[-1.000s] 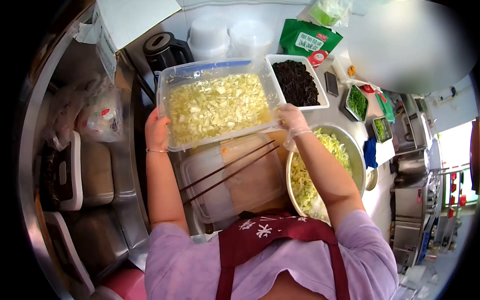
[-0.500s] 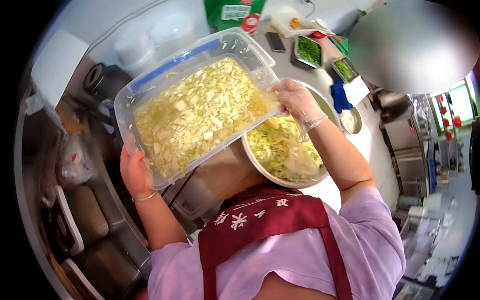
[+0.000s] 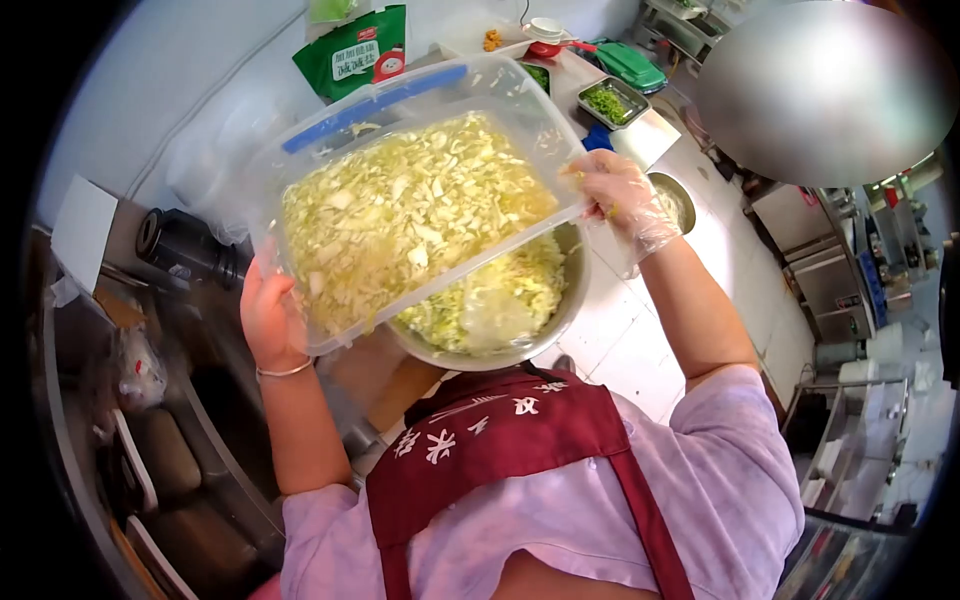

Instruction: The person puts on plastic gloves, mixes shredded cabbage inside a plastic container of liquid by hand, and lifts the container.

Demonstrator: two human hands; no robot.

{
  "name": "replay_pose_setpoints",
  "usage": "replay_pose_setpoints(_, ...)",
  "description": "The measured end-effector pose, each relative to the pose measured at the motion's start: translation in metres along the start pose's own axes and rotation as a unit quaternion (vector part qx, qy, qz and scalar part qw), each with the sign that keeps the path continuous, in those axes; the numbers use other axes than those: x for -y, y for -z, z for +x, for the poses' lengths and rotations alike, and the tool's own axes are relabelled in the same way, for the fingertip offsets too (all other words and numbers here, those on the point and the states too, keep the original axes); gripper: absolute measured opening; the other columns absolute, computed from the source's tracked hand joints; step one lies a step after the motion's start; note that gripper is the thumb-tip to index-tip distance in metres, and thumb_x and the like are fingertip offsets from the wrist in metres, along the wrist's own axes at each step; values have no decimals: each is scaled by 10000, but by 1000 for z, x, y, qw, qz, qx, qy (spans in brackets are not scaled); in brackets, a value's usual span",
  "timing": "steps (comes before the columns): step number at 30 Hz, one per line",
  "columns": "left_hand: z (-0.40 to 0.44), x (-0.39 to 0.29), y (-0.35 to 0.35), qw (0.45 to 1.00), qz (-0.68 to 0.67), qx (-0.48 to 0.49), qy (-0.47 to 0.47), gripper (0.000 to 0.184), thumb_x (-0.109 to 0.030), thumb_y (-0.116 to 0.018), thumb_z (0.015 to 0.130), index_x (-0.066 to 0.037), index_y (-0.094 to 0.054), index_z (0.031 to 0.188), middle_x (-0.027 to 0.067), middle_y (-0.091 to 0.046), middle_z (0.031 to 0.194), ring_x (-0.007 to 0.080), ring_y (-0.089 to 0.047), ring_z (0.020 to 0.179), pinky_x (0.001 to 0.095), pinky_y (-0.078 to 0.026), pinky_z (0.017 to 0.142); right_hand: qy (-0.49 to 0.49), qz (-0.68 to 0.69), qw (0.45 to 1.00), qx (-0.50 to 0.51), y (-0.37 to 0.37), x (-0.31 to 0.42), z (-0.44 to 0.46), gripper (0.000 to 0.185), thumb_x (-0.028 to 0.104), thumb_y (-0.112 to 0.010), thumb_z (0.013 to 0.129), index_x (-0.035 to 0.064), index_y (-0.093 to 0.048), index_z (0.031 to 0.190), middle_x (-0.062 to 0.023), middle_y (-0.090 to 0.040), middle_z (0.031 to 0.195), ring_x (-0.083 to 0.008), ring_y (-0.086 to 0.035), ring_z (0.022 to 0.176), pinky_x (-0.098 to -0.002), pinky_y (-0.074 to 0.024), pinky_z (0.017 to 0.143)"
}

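Observation:
A clear plastic tub (image 3: 545, 110) full of chopped cabbage (image 3: 410, 205) in yellowish liquid is held up, tilted, in front of me. My left hand (image 3: 272, 318), bare with a bracelet at the wrist, is closed around its near left corner. At the right end, my right hand (image 3: 622, 198), in a clear plastic glove, grips the rim. Partly hidden under the tub is a large metal bowl (image 3: 577, 290) holding more cut cabbage (image 3: 535, 285). Something like a clear plastic bag (image 3: 497, 315) lies on that cabbage.
A green printed bag (image 3: 340, 62) stands behind the tub. Farther right are a metal tray of chopped greens (image 3: 608, 102), a blue cloth (image 3: 597, 139) and another metal bowl (image 3: 688, 205). To the left are a black container (image 3: 185, 243) and a metal sink area (image 3: 225, 430).
My view has shifted. The tub, still in both hands, now covers more of the large bowl, which appears farther left beneath it.

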State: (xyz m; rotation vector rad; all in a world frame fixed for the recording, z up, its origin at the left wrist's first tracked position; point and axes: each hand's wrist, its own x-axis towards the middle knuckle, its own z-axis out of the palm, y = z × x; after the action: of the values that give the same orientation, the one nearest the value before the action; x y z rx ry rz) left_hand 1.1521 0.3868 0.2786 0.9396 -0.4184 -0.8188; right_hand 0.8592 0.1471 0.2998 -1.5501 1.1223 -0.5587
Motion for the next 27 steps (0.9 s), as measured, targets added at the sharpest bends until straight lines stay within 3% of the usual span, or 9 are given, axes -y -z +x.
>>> replay_pose_setpoints(3,-12,-8,-34,1000,-2,22,12,522,47,-333,747,81,-358,1267,185,-498,1189,263,-540,1025,358,-446,864,-3,11,1000,2,45,13,-15,232,86,-557,732,-34,-577,929,-62,-561,706,-112,-521,534,-247,-456,483)
replay_pose_setpoints(6,1,7,-8,999,-19,31,24,521,49,-328,745,73,-365,1265,184,-500,1184,265,-541,1019,359,-448,863,4,-29,1000,-11,29,28,-17,202,87,-561,729,-12,-582,904,-54,-555,700,-108,-515,530,-241,-433,458)
replay_pose_setpoints(8,7,9,9,999,-26,25,27,521,50,-328,744,68,-370,1264,183,-505,1175,266,-543,1014,358,-451,859,17,35,999,7,21,32,-16,190,85,-564,726,-3,-582,893,-41,-536,684,-101,-494,522,-234,-418,471)
replay_pose_setpoints(12,13,98,-84,1000,-10,-10,10,507,52,-340,706,69,-445,1202,158,-533,1147,229,-536,1025,321,-421,887,31,-6,999,-2,120,-9,27,186,85,-558,722,-5,-576,884,-22,-505,680,-92,-468,548,-231,-407,518)
replay_pose_setpoints(15,26,185,-157,999,-39,3,32,484,59,-349,700,62,-473,1167,137,-562,1094,214,-552,987,311,-433,864,33,-34,999,-8,215,-68,71,147,87,-535,738,12,-588,853,-15,-511,662,-73,-456,513,-210,-366,464)
replay_pose_setpoints(17,14,195,-195,997,-52,51,39,437,67,-368,694,46,-512,1107,104,-589,1021,183,-568,929,282,-452,809,28,-53,998,-12,252,-71,62,141,85,-534,739,15,-590,848,-14,-513,650,-68,-447,489,-201,-347,439)
replay_pose_setpoints(21,30,233,-286,999,17,-2,30,394,69,-397,694,25,-536,1060,71,-596,945,150,-569,866,248,-456,759,6,-57,997,-52,344,-93,90,148,78,-544,739,13,-602,858,-14,-508,603,-69,-410,424,-199,-294,384)
replay_pose_setpoints(24,74,340,-253,1000,7,11,-9,384,57,-420,704,5,-532,1067,52,-582,915,120,-549,818,231,-442,724,8,-73,993,-90,331,-184,135,152,85,-562,742,12,-610,866,-12,-504,589,-71,-405,414,-202,-284,374)
replay_pose_setpoints(27,93,357,-280,994,100,-12,-31,387,50,-437,714,-4,-520,1088,32,-564,905,96,-519,768,220,-422,692,-3,-76,993,-93,349,-198,165,149,99,-597,756,12,-614,877,2,-501,594,-60,-403,425,-203,-289,373)
